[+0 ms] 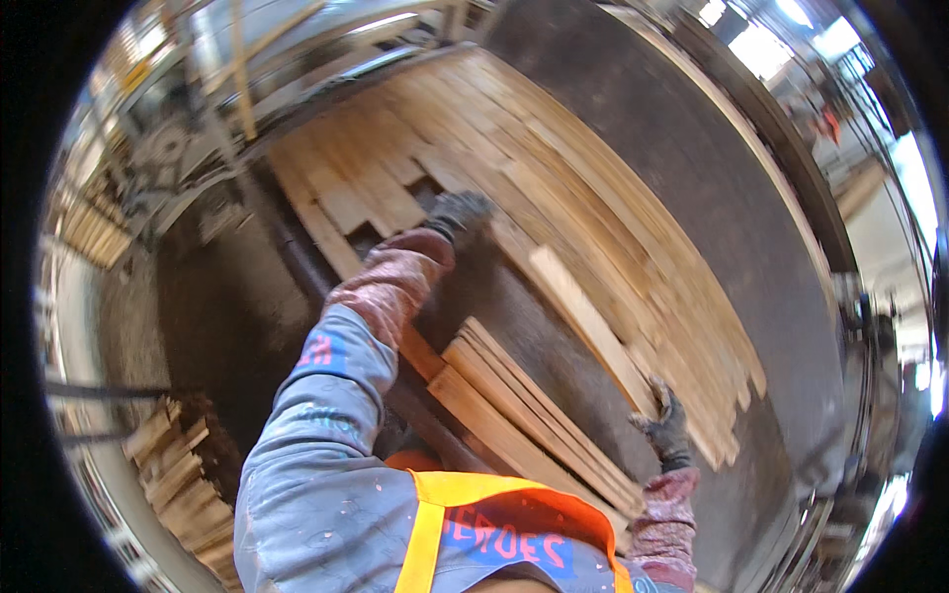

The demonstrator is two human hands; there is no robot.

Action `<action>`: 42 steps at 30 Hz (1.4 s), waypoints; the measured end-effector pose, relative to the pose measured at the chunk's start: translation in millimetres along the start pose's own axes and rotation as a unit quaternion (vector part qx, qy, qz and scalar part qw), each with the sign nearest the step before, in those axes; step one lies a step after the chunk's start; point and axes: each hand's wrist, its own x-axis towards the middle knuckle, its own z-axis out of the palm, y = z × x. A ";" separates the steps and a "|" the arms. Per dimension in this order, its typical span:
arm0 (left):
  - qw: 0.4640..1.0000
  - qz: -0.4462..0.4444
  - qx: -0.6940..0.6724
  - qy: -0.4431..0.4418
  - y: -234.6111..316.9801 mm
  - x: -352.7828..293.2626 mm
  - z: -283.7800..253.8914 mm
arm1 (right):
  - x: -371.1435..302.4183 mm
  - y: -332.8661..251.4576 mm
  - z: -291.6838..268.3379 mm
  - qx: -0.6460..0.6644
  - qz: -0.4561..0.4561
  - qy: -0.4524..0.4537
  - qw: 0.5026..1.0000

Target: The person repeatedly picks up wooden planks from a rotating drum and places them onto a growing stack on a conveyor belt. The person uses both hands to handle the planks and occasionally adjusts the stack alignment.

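My right hand (pixel 664 425), in a dark work glove, grips the near end of a pale wooden board (pixel 593 321). This board lies along the edge of a broad layer of planks (pixel 583 212) on a dark table. My left hand (pixel 460 214), also gloved, reaches far forward and rests at the edge of those planks, beside a small gap. Its fingers look stretched out, slightly blurred, with nothing visible in them. Close to my body, several narrow boards (pixel 534 410) lie side by side on the table's near edge.
The dark tabletop (pixel 672 109) extends beyond the planks to a long raised rail (pixel 771 128). Stacked wood pieces (pixel 178 469) stand low at the left. Machinery (pixel 173 148) and a yellow post (pixel 242 74) are at the far left.
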 end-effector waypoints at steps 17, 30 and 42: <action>0.847 0.336 -0.130 -0.391 287.5 -183.9 -126.6 | -59.9 59.2 -1.4 -0.247 0.187 0.120 0.943; 0.860 0.377 -0.073 -0.336 288.7 -207.4 -154.6 | -137.0 -36.9 27.6 -0.108 -0.059 -0.108 0.986; 0.906 0.199 0.138 -0.347 100.3 -60.7 -87.0 | -129.6 -95.5 69.1 -0.130 -0.120 -0.084 0.981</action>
